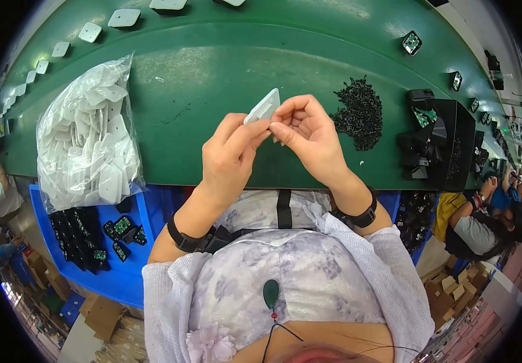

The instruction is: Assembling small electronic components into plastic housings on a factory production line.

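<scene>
Green tabletop spans the workroom. Nearest, a blue bin holds dark parts. Farther in, the left hand pinches a pale plate low down between thumb and fingers, the plate tilting up beyond them. At its lower right edge, the right hand curls thumb and forefinger close together; I cannot tell whether they grip anything. Beyond, left, lies a clear bag of white pieces; right, small black parts; farthest, white-topped units.
</scene>
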A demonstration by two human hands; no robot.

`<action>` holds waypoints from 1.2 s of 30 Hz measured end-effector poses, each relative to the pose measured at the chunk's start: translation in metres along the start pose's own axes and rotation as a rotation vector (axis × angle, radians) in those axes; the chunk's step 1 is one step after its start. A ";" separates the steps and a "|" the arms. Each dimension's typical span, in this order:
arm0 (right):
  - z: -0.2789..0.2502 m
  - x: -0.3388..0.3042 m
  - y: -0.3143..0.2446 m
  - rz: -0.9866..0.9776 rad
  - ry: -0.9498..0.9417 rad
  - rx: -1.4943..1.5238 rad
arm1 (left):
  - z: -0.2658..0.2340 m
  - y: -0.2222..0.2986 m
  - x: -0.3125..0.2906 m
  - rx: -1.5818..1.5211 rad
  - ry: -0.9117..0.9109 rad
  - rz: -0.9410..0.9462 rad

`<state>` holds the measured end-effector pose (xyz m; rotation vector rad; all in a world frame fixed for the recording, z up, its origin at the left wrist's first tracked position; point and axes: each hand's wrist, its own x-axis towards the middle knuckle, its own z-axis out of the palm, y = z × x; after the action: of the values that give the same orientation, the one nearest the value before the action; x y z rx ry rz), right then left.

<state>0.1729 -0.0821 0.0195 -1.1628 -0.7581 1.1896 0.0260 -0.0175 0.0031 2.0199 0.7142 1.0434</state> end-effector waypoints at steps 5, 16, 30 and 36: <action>-0.004 -0.001 0.001 0.043 -0.034 -0.129 | -0.003 0.002 0.000 -0.165 0.047 -0.128; 0.000 -0.002 0.000 0.080 -0.031 -0.044 | -0.003 -0.001 -0.007 -0.240 0.000 -0.087; 0.011 0.006 0.003 -0.481 0.137 -0.746 | -0.010 0.005 -0.002 -0.801 -0.017 -0.673; 0.015 0.002 0.008 -0.330 0.137 -0.691 | -0.006 0.003 -0.003 -0.652 0.017 -0.478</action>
<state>0.1567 -0.0767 0.0160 -1.5806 -1.2517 0.5669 0.0199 -0.0195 0.0067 1.2076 0.7026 0.8581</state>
